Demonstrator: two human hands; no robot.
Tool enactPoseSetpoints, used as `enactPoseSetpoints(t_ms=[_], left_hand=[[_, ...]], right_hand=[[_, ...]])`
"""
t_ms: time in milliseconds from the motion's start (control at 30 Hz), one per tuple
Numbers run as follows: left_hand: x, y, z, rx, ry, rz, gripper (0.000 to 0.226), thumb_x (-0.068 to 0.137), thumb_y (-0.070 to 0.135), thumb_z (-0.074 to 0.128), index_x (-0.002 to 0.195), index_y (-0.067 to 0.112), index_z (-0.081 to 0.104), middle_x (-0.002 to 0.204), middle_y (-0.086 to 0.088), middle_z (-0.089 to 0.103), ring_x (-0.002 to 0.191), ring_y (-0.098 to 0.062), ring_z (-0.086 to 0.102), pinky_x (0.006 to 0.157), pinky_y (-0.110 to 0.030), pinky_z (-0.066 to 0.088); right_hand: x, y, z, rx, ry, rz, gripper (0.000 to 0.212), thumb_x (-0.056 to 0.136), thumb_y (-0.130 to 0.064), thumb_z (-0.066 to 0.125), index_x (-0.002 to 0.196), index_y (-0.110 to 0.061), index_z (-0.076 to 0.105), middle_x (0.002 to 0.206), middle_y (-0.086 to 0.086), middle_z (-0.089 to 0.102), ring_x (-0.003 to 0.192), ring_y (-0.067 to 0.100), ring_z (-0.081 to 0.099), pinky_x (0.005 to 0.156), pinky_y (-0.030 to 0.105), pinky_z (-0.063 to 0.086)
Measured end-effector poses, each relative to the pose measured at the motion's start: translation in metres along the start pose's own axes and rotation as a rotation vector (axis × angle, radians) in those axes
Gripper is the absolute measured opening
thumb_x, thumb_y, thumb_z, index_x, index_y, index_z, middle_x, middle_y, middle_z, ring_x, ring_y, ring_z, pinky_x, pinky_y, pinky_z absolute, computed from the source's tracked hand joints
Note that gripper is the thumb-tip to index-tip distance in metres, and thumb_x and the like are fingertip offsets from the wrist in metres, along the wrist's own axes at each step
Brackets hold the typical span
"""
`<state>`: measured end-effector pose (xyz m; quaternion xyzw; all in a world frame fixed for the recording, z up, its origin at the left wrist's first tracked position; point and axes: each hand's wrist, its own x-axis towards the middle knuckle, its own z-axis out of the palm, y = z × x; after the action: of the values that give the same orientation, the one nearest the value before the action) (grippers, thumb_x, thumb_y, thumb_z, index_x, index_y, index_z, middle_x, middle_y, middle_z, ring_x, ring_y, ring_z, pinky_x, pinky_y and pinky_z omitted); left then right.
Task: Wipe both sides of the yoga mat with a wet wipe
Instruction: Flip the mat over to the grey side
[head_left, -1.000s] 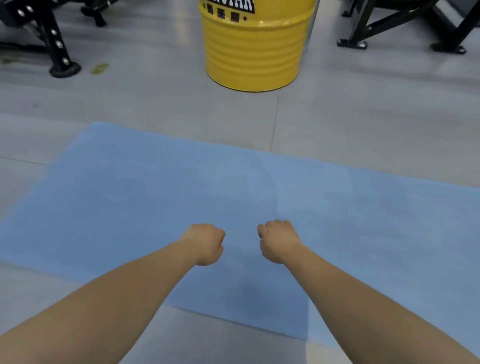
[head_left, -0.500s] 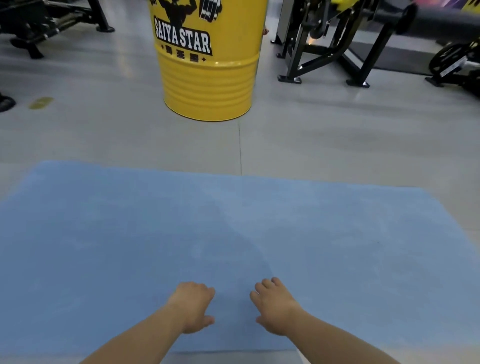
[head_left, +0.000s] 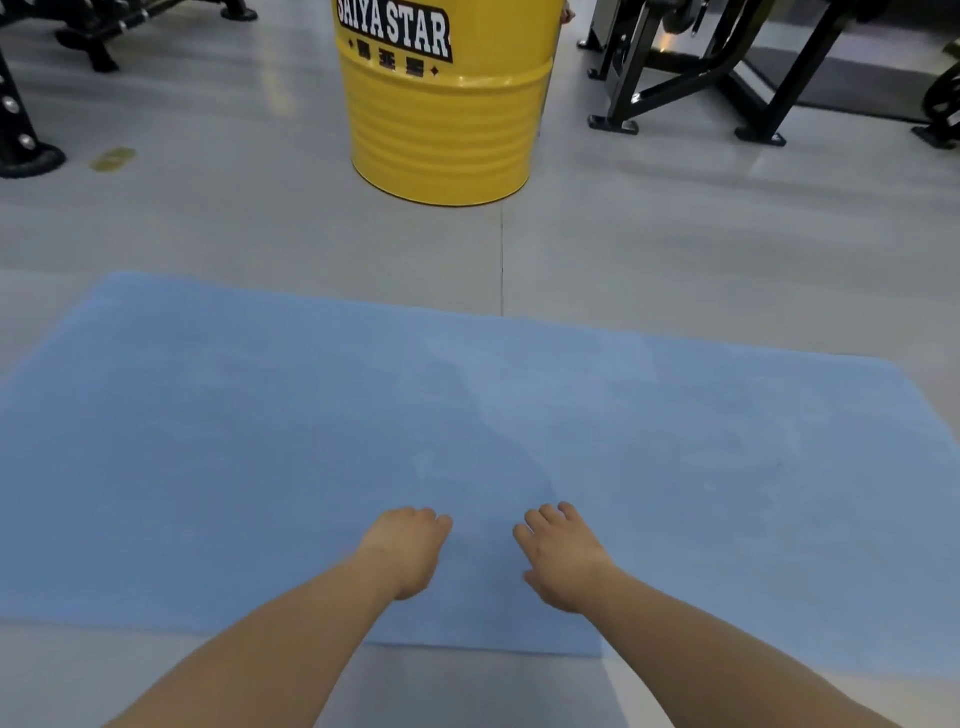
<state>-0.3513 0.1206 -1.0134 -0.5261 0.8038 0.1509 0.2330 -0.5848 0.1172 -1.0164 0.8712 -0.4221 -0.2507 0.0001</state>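
**2 bare hands held over a blue mat**

2 forearms are extended from the bottom edge of the frame toward its lower centre. The left hand (head_left: 406, 552) is seen back-up with its fingers loosely curled downward; nothing is seen held in it. The right hand (head_left: 561, 556) is placed just beside it, with its fingers slightly spread and gently bent, and nothing is seen gripped there either. Whether the fingertips are touching the surface below cannot be told.

The flat, light-blue rectangular yoga mat (head_left: 727, 467) is laid out across the middle and lower part of the frame on a grey tiled floor (head_left: 701, 249). Both hands are positioned over its near edge. A faint darker patch is visible on the mat above the hands.

A ribbed yellow metal drum (head_left: 441, 135) with black-and-white lettering is stood at the upper centre, beyond the mat. Black steel gym frames (head_left: 675, 88) are seen at the upper right, and more black equipment at the upper left.
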Motion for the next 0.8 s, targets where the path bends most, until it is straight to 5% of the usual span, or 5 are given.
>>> enactPoseSetpoints(t_ms=[800], left_hand=[[0.009, 0.026, 0.031, 0.071, -0.043, 0.062, 0.062, 0.09, 0.061, 0.061, 0.13, 0.017, 0.047, 0.129, -0.009, 0.046, 0.107, -0.032, 0.06, 0.083, -0.042, 0.047]], right_hand=[[-0.019, -0.029, 0.044, 0.138, -0.115, 0.046, 0.066, 0.086, -0.062, 0.048, 0.132, -0.015, 0.038, 0.133, 0.009, 0.039, 0.12, 0.031, 0.04, 0.108, 0.048, 0.024]])
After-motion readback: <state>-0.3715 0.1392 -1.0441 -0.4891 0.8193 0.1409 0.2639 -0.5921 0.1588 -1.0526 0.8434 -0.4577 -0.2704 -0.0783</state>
